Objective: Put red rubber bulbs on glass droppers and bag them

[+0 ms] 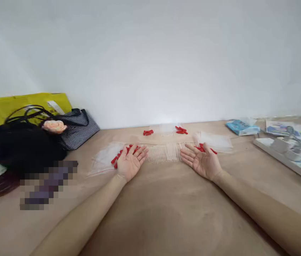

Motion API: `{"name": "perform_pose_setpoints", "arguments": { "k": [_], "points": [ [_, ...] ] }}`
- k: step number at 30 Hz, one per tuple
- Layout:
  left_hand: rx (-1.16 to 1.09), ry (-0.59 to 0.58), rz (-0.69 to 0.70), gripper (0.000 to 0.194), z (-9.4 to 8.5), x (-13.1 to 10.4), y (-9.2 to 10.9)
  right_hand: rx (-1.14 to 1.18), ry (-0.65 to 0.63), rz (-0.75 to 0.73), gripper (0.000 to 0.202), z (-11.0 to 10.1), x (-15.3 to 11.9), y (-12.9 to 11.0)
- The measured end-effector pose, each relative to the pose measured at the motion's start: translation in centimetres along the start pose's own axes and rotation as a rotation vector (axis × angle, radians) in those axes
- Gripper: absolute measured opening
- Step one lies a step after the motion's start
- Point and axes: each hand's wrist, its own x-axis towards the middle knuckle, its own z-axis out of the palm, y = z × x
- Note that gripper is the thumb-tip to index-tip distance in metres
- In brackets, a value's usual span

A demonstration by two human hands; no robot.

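Palm up and fingers spread, my left hand [131,163] is open and holds nothing. It partly covers small red pieces [114,160] on a clear plastic bag [102,159]. My right hand [203,161] is also open, palm up and bare, in front of more red pieces [213,151] and another clear bag [218,142]. Between the hands lies a row of thin pale sticks [161,153], side by side; they look like cotton swabs, though the ends are blurred. Two small red piles, one left [148,132] and one right [181,130], lie farther back beside clear plastic [168,128].
At left stand a black bag [22,145], a striped bag [79,131] and a yellow bag [57,101]; a pixelated object [50,185] lies in front. To the right are a blue packet [242,127] and a white tray [286,158] with items. A white wall [166,64] closes off the back.
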Motion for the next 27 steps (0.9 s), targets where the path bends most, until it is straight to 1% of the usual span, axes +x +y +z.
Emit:
{"name": "perform_pose_setpoints", "arguments": {
  "k": [5,8,10,13,16,18,20,22,24,26,27],
  "points": [
    [0.021,0.002,0.007,0.055,0.2,-0.2,0.0,-0.019,0.002,0.004,0.058,-0.2,0.3,0.1],
    [0.116,-0.014,0.036,0.050,0.0,-0.2,-0.3,-0.060,0.026,-0.006,0.054,0.0,0.3,0.2],
    [0.268,-0.043,0.072,0.041,-0.1,-0.3,-0.7,-0.116,0.057,-0.023,0.044,0.4,0.3,0.4],
    [0.630,-0.136,0.143,0.033,0.0,-0.9,-1.5,-0.262,0.104,-0.054,0.026,1.0,0.2,1.1],
    [0.981,-0.255,0.189,0.028,0.2,-1.5,-2.0,-0.436,0.124,-0.089,0.025,1.3,0.3,1.8],
    [1.102,-0.295,0.218,0.025,0.4,-1.7,-2.1,-0.590,0.151,-0.133,0.025,1.3,0.5,1.7],
    [1.157,-0.304,0.218,0.024,0.4,-1.7,-2.1,-0.811,0.204,-0.210,0.024,0.9,0.8,0.9],
    [1.217,-0.311,0.195,0.022,0.3,-1.6,-2.0,-1.076,0.292,-0.331,0.022,0.2,1.1,-0.4],
    [1.307,-0.334,0.208,0.021,0.2,-1.5,-1.9,-1.372,0.417,-0.457,0.019,-0.7,1.2,-1.8],
    [1.397,-0.364,0.250,0.020,0.2,-1.5,-1.9,-1.694,0.521,-0.493,0.016,-1.3,1.1,-3.1],
    [1.428,-0.378,0.266,0.020,0.1,-1.5,-1.8,-1.828,0.559,-0.479,0.015,-1.5,0.9,-3.5]
  ]
}}
